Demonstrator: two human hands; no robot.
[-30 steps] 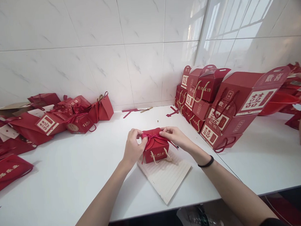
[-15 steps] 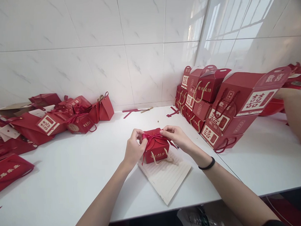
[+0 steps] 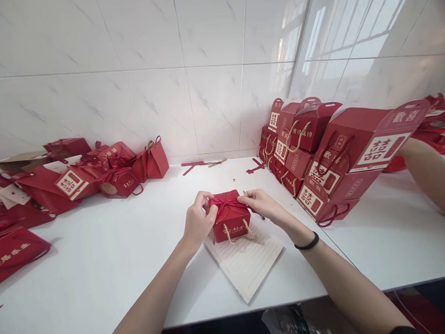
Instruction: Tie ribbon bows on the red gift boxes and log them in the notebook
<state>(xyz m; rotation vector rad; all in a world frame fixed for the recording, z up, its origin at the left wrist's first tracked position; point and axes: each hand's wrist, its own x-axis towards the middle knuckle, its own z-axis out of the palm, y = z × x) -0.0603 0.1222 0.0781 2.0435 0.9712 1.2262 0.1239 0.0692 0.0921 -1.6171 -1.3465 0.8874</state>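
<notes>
A small red gift box [image 3: 230, 224] with gold lettering and twisted gold cord handles sits on a lined paper pad [image 3: 250, 271]. Across its top lies a crimson ribbon [image 3: 228, 204], tied in a bow at the middle. My left hand [image 3: 201, 214] pinches the ribbon's loop at the box's left side. On the other side, my right hand [image 3: 258, 203] has thumb and finger closed on the right part of the bow. A dark pen-like tip shows just below the right hand, mostly hidden.
Red bags and boxes [image 3: 115, 170] crowd the table's left. Stacked red boxes [image 3: 353, 152] with rope handles stand at the right. Behind them another person's forearm [image 3: 429, 179] reaches in. Ribbon scraps [image 3: 193, 165] lie near the tiled wall. A plastic bottle [image 3: 295, 325] shows beneath the table edge.
My right hand has shifted slightly right, drawing the bow tighter and flatter. The left hand has hardly moved. The other person's forearm at the right has moved a little lower.
</notes>
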